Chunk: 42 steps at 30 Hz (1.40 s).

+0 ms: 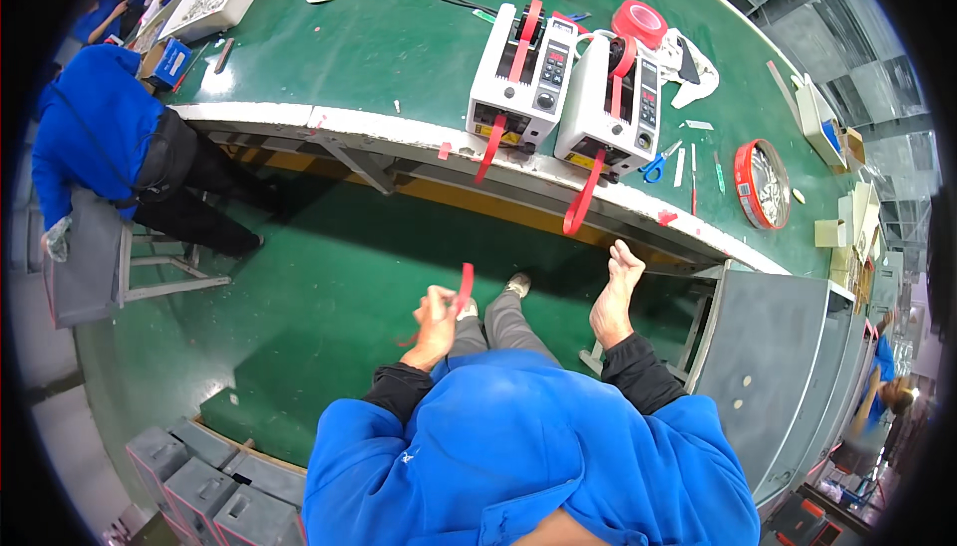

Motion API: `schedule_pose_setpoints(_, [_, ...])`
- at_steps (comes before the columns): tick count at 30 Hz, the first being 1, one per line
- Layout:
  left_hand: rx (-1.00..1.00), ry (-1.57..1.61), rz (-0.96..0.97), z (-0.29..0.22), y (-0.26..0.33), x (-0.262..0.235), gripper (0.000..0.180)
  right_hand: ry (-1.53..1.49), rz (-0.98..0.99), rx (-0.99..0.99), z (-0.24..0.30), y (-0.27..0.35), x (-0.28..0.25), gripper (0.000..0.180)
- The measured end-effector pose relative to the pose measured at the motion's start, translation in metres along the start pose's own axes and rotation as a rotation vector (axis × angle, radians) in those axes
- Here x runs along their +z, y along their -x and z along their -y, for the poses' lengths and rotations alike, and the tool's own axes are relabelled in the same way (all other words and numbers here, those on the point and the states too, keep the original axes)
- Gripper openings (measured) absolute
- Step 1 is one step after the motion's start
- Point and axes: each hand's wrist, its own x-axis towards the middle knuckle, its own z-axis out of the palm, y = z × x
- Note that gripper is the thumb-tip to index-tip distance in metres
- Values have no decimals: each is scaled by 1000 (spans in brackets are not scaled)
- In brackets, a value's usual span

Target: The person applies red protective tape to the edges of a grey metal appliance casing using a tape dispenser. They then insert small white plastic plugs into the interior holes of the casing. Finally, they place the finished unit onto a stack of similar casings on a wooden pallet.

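My left hand (432,329) is closed on a strip of red tape (466,287), whose upper end sticks up past the fingers. Another bit of red shows beneath that hand. My right hand (616,297) is raised in front of the table edge, fingers stretched upward, with nothing visible in it. Beyond the hands, two white tape dispensers stand side by side, a left one (508,102) and a right one (588,127). Red tape hangs from both; the longer, looped tape (581,209) from the right dispenser is nearest my right hand.
On the green table (399,57) lie blue scissors (654,169), a red tape roll (638,23), a white cloth (698,77) and a round red-rimmed tin (762,185) of small parts. A grey cabinet (763,366) stands at my right. Another person in blue (105,127) bends at the left.
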Motion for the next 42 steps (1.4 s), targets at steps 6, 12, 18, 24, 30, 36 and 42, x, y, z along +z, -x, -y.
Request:
schedule_pose_setpoints(6, [184, 895, 381, -110, -2, 6, 27, 115, 289, -131, 25, 52, 1, 27])
schedule_pose_setpoints(12, [408, 971, 666, -169, 12, 36, 27, -111, 298, -44, 80, 87, -9, 22])
schedule_pose_setpoints(18, [473, 849, 836, -211, 32, 76, 34, -288, 144, -142, 105, 89, -53, 7])
schedule_pose_setpoints(24, [923, 190, 735, -275, 49, 117, 50, -352, -85, -337, 134, 89, -117, 8])
schedule_pose_setpoints(30, [1329, -9, 618, -346, 53, 202, 25, -212, -266, -767, 256, 100, -226, 11])
schedule_pose_setpoints(36, [1751, 220, 279, -519, 60, 269, 26, -295, -405, -891, 388, 156, -399, 27])
schedule_pose_setpoints(42, [1753, 106, 674, -649, 112, 392, 28, -200, -552, -976, 399, 200, -519, 16])
